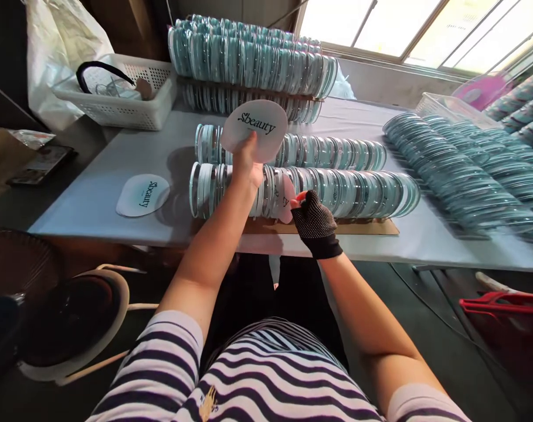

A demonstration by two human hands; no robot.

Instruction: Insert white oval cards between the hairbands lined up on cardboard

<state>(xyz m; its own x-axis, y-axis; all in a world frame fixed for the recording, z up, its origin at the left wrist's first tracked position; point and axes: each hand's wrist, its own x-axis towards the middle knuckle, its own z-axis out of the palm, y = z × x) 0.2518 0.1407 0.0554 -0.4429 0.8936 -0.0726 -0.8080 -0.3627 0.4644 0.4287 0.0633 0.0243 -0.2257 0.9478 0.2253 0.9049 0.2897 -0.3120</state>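
A white oval card (254, 129), held up in the left hand (247, 161), carries the word "Sbeauty" in dark script. A second white oval card (143, 195), lying flat on the grey table (94, 193), bears the same "Sbeauty" wording, turned on its side. A third card (286, 198), at the gloved right hand (314, 223), shows only part of a dark letter, too little to read.
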